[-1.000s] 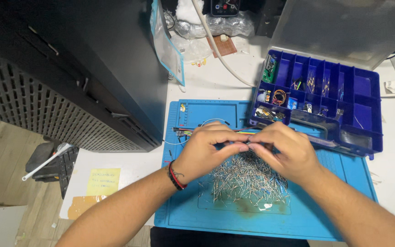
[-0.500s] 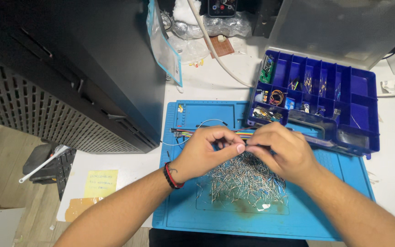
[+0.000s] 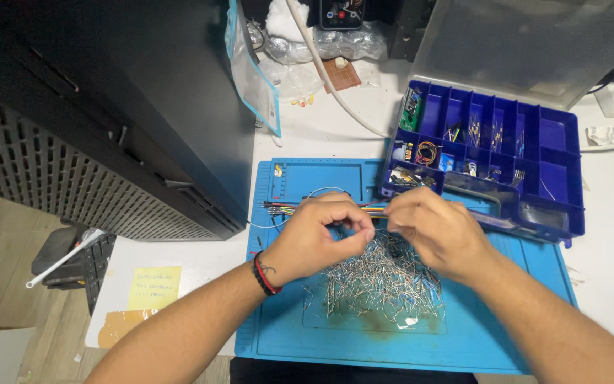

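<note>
The person's left hand (image 3: 314, 238) and right hand (image 3: 435, 231) meet over the middle of a flat blue silicone work mat (image 3: 463, 348), thumbs and forefingers of both pinched together almost tip to tip. Whatever they nip is too small to make out from here; it looks like 1 of the thin wire-legged parts, but I cannot tell for certain

Directly beneath and just toward the person from the fingertips lies a loose heap of silvery wire-leaded components (image 3: 381, 281), spread on the mat with legs pointing every way, so the heap has no single long axis. Both hands hover right above its far edge, the right hand covering a little more of it, the left hand at its left corner. The heap is equally near to either hand

Just beyond the knuckles a bundle of multicoloured jumper wires (image 3: 286, 208) runs left to right across the mat, passing behind the hands. Farther right, a blue plastic compartment box (image 3: 556, 135) sits partly on the mat's corner, its clear lid (image 3: 527, 43) tipped open behind. A black perforated computer case (image 3: 72, 121) stands to the left, and a yellow sticky note (image 3: 154, 286) lies on the white desk (image 3: 321, 128)
</note>
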